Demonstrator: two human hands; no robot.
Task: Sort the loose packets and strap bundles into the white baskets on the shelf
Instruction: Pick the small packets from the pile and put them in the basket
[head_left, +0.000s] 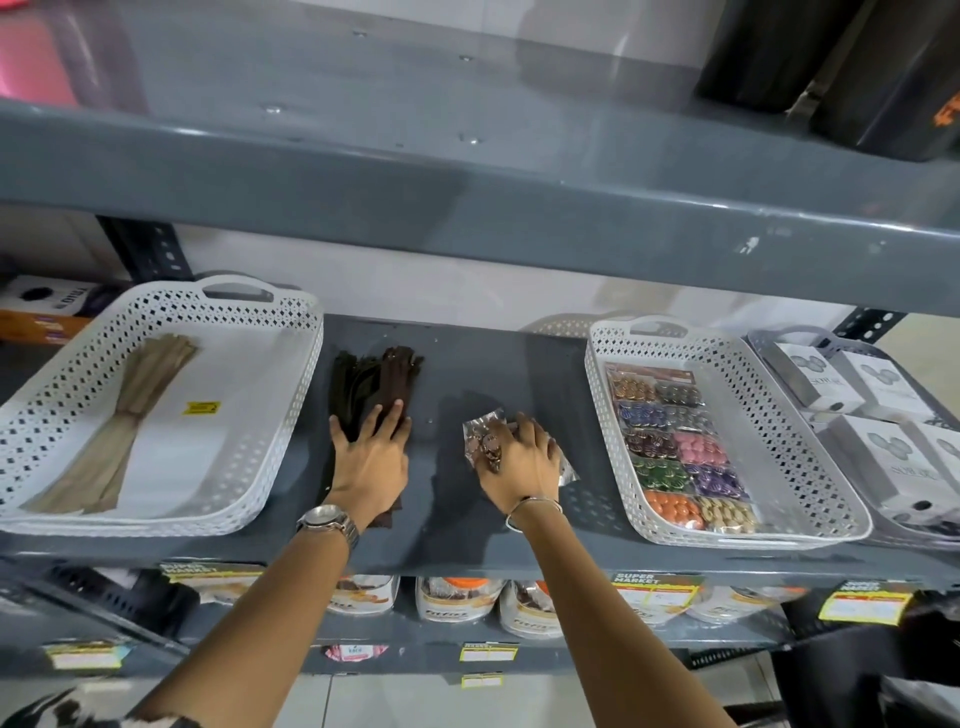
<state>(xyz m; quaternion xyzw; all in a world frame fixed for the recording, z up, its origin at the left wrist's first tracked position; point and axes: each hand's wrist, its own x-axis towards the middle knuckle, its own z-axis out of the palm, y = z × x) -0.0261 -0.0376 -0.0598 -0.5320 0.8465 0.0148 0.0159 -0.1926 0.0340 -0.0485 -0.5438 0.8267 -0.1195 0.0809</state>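
Observation:
Two white perforated baskets stand on the grey shelf. The left basket (291, 364) holds one beige strap bundle (124, 421). The right basket (597, 374) is filled with several packets of coloured buttons (680, 447). Between them lie a black strap bundle (350, 384) and a brown strap bundle (397, 374). My left hand (371, 457) rests flat on these dark bundles, fingers spread. My right hand (519, 457) is closed over a clear packet of brown buttons (485, 431) lying on the shelf.
A grey basket (774, 343) with white boxes (878, 452) sits at the far right. The upper shelf (467, 197) overhangs close above. Below the front edge (467, 561) are packaged goods and yellow price tags. A yellow sticker (201, 408) lies in the left basket.

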